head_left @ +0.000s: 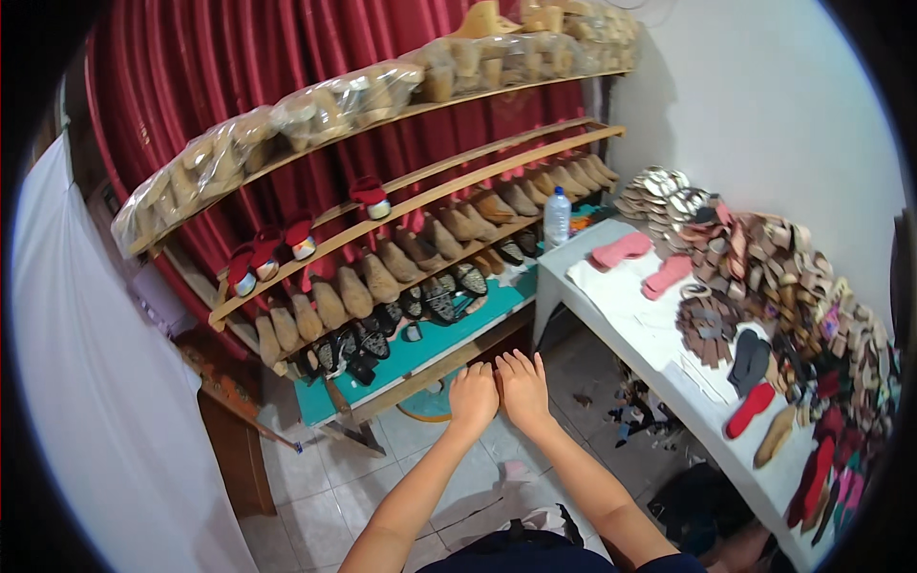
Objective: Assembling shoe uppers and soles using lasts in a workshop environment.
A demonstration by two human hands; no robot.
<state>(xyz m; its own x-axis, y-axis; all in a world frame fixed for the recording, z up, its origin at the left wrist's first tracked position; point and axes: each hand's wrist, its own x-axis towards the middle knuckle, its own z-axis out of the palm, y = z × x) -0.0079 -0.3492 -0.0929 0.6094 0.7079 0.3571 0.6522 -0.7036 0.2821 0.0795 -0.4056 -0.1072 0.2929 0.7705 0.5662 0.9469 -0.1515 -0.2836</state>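
Note:
My left hand (pixel 474 397) and my right hand (pixel 523 390) are held out side by side in mid-air, backs up, almost touching. Slight gaps show between the fingers of the right hand, which point forward. Those of the left hand look shorter, bent a little downward. No object shows in either hand, though both palms are hidden. Just beyond the hands is the edge of a low teal-topped bench (pixel 454 329). Dark patterned shoes (pixel 439 302) stand on it below a row of brown shoe lasts (pixel 380 281).
Bagged lasts (pixel 334 105) fill the upper shelf; red shoes (pixel 369 196) sit on a rail below. At right, a white table (pixel 611 310) bears pink insoles (pixel 621 250), heaped straps (pixel 726 248) and a water bottle (pixel 557 218). Scraps (pixel 635 411) litter the floor. A white curtain (pixel 105 382) hangs left.

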